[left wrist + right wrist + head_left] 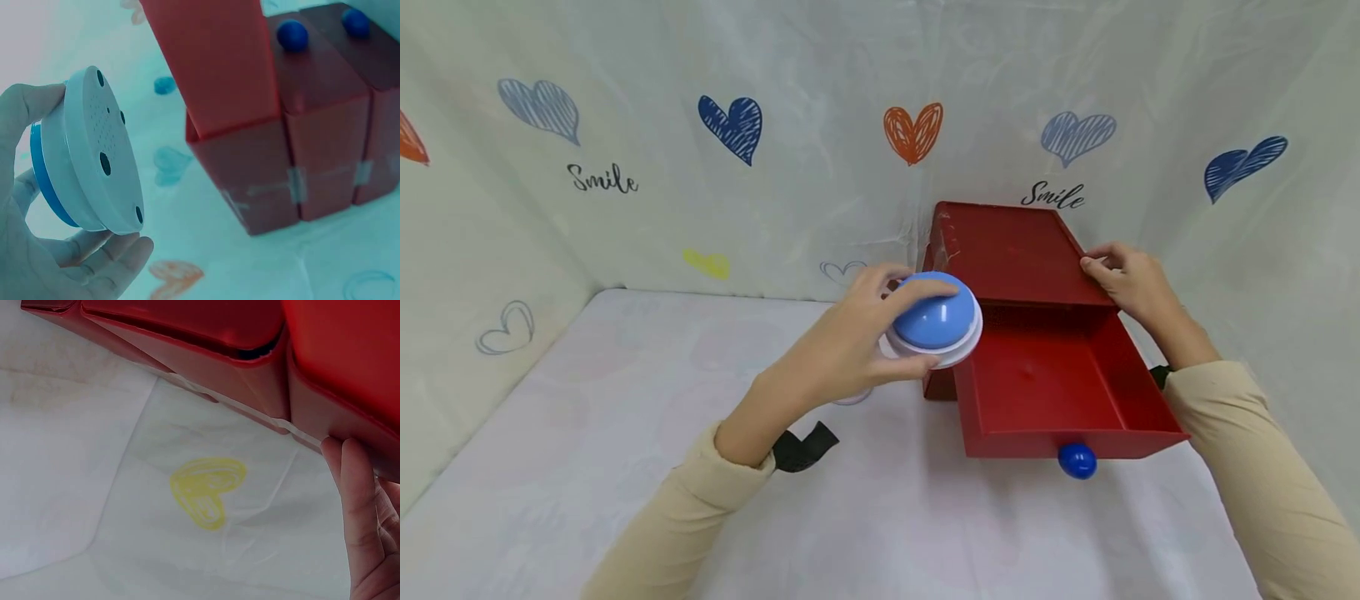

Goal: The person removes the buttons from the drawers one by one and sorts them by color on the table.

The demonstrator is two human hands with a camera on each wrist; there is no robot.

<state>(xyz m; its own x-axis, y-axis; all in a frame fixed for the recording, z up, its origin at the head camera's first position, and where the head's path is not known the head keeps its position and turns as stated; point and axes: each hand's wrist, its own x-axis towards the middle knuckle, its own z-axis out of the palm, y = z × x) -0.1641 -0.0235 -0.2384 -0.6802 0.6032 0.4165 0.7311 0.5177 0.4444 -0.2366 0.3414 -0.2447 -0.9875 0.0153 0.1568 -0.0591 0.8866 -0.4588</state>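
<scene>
My left hand [865, 329] grips a round push-button device with a blue dome [936, 312] and a white base, held in the air left of the pulled-out drawer. In the left wrist view its white underside [103, 153] shows small holes and several dark spots. My right hand [1123, 279] touches the right edge of a red drawer cabinet [1011, 254] with its fingertips. In the right wrist view two fingers [359, 494] lie fairly straight against the cabinet's side. The top drawer [1045, 383] stands pulled out, its visible floor bare, with a blue knob [1077, 461] in front.
Two lower drawers [325, 69], pushed in, show blue knobs in the left wrist view. A pale round rim [853, 398] is partly hidden behind my left hand. Black material [805, 447] shows beside the left wrist. A white sheet printed with hearts [820, 175] hangs behind the white table [850, 517].
</scene>
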